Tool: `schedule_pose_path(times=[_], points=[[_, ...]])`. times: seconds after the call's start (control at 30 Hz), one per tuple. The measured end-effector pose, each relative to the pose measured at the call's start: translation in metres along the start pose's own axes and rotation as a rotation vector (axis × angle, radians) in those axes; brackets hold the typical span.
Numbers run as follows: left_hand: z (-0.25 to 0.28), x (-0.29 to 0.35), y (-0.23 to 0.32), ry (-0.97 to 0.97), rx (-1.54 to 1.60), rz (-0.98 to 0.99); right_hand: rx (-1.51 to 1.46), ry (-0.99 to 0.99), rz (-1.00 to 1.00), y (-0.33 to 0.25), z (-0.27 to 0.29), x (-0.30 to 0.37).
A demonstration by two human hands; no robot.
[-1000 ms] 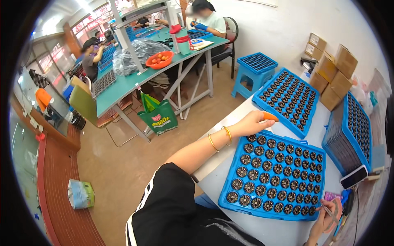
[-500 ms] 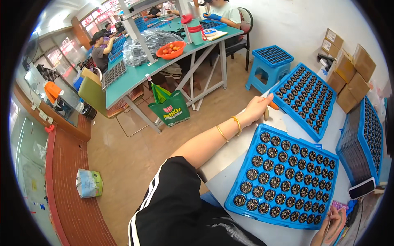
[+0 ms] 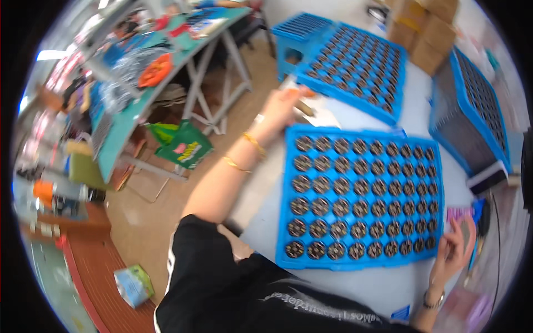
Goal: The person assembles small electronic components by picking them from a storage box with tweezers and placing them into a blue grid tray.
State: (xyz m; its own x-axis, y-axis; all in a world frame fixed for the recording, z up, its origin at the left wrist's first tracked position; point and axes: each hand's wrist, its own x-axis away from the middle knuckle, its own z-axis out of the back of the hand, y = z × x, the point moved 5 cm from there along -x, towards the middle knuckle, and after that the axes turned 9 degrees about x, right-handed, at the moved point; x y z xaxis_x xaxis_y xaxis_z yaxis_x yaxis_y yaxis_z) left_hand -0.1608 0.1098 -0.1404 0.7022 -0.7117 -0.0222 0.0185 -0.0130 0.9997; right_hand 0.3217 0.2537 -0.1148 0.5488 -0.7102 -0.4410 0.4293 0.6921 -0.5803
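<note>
L hand nr far tray

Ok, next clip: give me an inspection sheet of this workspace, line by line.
Surface: light grey table, showing around the near blue tray.
Job's things: near blue tray holds rows of round dark parts; far blue tray, similarly filled, lies beyond it; stack of trays at right.
Clutter: phone and purple packet at right; cartons at the back.
Hands: left hand by the far blue tray's left corner, small brownish thing at its fingers, too blurred to name; right hand beside the near blue tray's right edge, grip unclear.
Cables: thin dark cable, far right.
Surroundings: blue stool; green-topped table; green bag.
</note>
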Motion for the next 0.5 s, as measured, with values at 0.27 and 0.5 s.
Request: schedule_pose_path(times=[0.27,0.5], points=[[0.001,-0.004,-0.006,0.089,0.151,-0.004,0.271,-0.052,0.112,-0.037,-0.007,-0.016],[0.005,-0.003,-0.005,0.206,0.295,-0.016,0.311,0.006,0.158,-0.034,0.008,0.002]])
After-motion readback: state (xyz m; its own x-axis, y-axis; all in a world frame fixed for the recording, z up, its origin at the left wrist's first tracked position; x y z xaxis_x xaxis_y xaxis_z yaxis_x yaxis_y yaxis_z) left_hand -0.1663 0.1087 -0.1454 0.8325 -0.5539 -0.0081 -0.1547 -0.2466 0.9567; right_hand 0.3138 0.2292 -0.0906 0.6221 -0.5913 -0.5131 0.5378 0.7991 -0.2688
